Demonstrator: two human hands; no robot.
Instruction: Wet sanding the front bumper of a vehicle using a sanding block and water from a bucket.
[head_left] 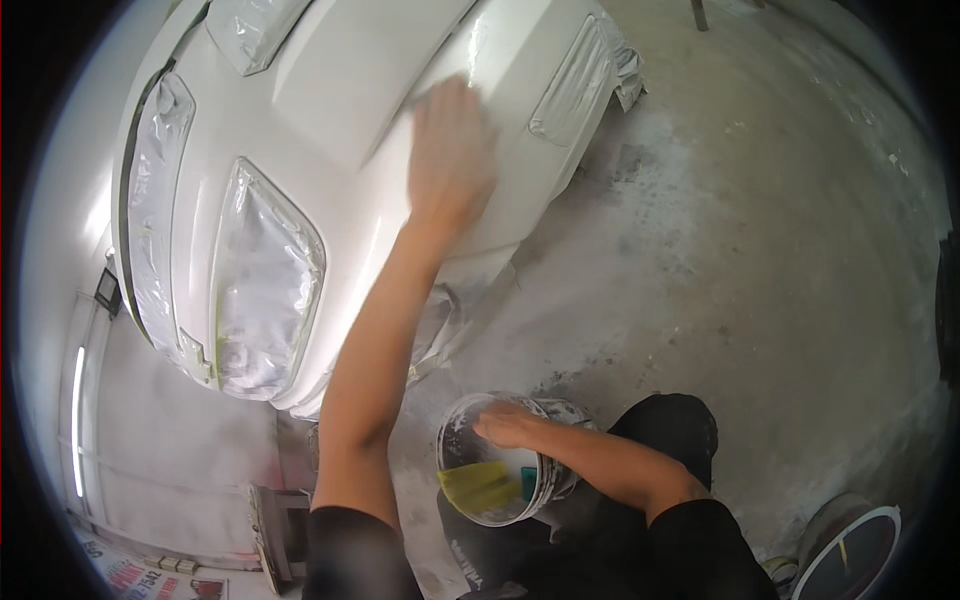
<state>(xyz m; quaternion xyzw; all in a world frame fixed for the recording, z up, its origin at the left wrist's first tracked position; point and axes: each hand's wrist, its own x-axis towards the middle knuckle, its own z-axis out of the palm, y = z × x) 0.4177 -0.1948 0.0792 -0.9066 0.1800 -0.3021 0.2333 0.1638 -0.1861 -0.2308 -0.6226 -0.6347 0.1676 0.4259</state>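
Note:
My left hand reaches far forward and lies on the white car bumper, fingers stretched out and smeared by motion. Whether anything is under the palm is hidden. Close to my body, my right hand is over the opening of a round bucket, its fingers curled and pointing down inside. What they hold, if anything, I cannot make out. A yellow-green cloth or sponge hangs over the bucket's near rim. Beside it is a small teal piece. The bucket's sides are smeared with whitish residue.
Clear plastic film and tape cover the headlight and other bumper openings. Loose film hangs at the bumper's lower edge. A dark-clad knee is right of the bucket. A round, pale-rimmed container stands on the dusty concrete floor.

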